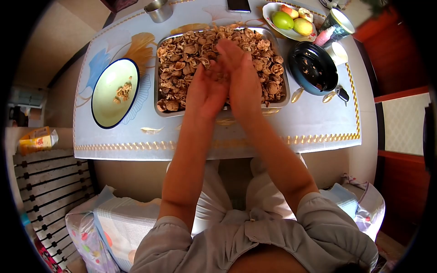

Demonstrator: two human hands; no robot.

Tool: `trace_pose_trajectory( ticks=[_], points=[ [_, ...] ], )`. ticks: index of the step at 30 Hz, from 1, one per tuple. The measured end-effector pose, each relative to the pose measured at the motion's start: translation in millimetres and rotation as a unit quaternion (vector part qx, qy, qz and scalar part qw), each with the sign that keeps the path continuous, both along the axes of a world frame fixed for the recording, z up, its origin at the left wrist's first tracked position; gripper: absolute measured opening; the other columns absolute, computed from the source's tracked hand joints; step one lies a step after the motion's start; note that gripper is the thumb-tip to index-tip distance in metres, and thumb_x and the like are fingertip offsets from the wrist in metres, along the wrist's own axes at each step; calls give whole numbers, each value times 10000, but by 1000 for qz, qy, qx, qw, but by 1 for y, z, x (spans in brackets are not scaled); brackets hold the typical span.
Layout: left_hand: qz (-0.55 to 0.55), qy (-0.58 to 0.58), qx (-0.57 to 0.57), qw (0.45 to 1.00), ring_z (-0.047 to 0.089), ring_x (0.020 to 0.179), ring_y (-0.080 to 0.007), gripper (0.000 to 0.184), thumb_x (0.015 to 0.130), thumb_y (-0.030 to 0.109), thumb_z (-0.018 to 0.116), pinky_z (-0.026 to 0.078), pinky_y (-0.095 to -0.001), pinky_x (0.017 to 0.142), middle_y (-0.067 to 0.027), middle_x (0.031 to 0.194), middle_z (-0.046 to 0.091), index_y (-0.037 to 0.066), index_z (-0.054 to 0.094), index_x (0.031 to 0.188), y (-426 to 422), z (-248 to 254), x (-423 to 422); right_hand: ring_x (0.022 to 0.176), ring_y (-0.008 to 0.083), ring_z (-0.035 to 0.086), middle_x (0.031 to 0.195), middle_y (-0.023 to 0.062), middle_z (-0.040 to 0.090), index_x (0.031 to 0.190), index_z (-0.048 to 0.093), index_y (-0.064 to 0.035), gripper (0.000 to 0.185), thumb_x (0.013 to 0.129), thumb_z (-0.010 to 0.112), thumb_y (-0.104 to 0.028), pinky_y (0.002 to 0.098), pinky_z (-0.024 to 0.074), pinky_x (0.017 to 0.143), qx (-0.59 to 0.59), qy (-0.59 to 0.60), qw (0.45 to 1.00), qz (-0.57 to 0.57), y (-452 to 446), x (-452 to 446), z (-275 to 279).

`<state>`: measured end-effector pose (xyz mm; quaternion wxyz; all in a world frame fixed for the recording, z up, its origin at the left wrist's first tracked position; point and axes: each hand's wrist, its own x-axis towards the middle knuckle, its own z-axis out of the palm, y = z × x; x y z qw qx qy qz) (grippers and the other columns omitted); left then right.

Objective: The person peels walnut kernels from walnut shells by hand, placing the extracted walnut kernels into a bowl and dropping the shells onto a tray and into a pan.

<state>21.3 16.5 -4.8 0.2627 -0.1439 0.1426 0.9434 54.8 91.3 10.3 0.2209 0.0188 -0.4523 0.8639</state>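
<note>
Both my hands are over a metal tray (287, 98) heaped with walnuts and cracked shells (182, 52). My left hand (207, 93) is cupped with its palm turned up, and brown walnut pieces (217, 70) seem to lie in its hollow. Close against it, my right hand (245, 82) leans in from the right, its fingers stretched out above the left fingers. Part of what lies between the two palms is hidden. To the left, a pale green bowl with a dark rim (107, 98) holds a small pile of walnut kernels (123, 92).
A black round bowl (314, 84) with bits inside stands right of the tray, near keys (342, 94). Behind are a fruit plate (266, 22), a patterned cup (339, 27), a white cup (337, 53), a phone (239, 5) and a metal cup (158, 11).
</note>
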Motion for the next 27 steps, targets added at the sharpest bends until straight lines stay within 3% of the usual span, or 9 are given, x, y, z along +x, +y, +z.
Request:
trace_pose_trajectory(
  ticks=[3, 6, 8, 11, 13, 15, 18, 21, 27],
  points=[
    [-21, 0, -7, 1000, 495, 1010, -220, 290, 963, 312, 390, 382, -369, 948, -98, 1030, 544, 58, 530, 960, -1, 3, 1, 1086, 148, 496, 1210, 85, 528, 1185, 523, 1, 335, 949, 437, -221, 265, 394, 912, 68, -61, 995, -50, 6, -3, 2],
    [-51, 58, -147, 986, 542, 852, -169, 307, 945, 348, 428, 444, -308, 791, -56, 895, 571, 71, 559, 963, 1, 10, 5, 935, 112, 531, 1130, 51, 562, 1078, 612, -32, 238, 884, 561, -160, 235, 426, 811, 334, -95, 933, -94, 12, -2, -4],
    [-67, 137, -286, 946, 553, 689, -128, 338, 931, 380, 448, 460, -248, 624, -15, 761, 571, 74, 591, 925, -1, 30, 10, 805, 101, 543, 945, 44, 580, 1014, 641, -49, 217, 843, 613, -179, 243, 447, 709, 326, -64, 937, -111, 12, -4, -3],
    [-42, 237, -507, 827, 431, 489, -71, 411, 921, 431, 436, 323, -195, 440, 44, 610, 487, 79, 619, 815, -10, 36, 6, 672, 116, 551, 743, 31, 581, 986, 655, -56, 216, 819, 641, -191, 255, 460, 633, 286, -101, 949, -85, 15, -2, 4],
    [0, 210, -494, 844, 331, 467, -47, 475, 916, 482, 409, 234, -204, 418, 63, 584, 426, 89, 629, 765, -34, 40, -6, 626, 146, 562, 682, 38, 587, 994, 653, -57, 226, 815, 641, -195, 273, 465, 616, 272, -140, 948, -88, 23, -1, 5],
    [181, 176, -571, 781, 315, 481, -37, 458, 900, 492, 454, 243, -190, 413, 59, 634, 411, 66, 619, 868, -70, 47, -25, 599, 186, 581, 667, 62, 607, 1008, 650, -61, 240, 813, 639, -201, 300, 473, 604, 281, -164, 937, -130, 47, -9, -1],
    [334, 226, -674, 618, 508, 838, -131, 356, 879, 366, 505, 409, -289, 736, -44, 913, 573, 54, 628, 999, -139, 25, -55, 623, 229, 612, 704, 116, 635, 1013, 654, -78, 245, 801, 636, -199, 332, 479, 609, 387, -171, 868, -261, 87, -13, -16],
    [336, 205, -757, 521, 561, 894, -224, 391, 898, 357, 470, 437, -320, 810, -121, 998, 614, 17, 623, 1016, -164, 10, -61, 672, 269, 631, 715, 147, 633, 1009, 661, -100, 247, 783, 638, -197, 365, 483, 626, 519, -230, 774, -279, 104, -11, -20],
    [296, 215, -860, 355, 451, 1130, -343, 440, 906, 389, 429, 330, -425, 976, -174, 1144, 566, 40, 606, 1107, -176, 1, -66, 693, 284, 634, 713, 129, 639, 981, 670, -120, 237, 771, 645, -228, 374, 490, 640, 516, -197, 786, -277, 103, -12, -24]
  ],
)
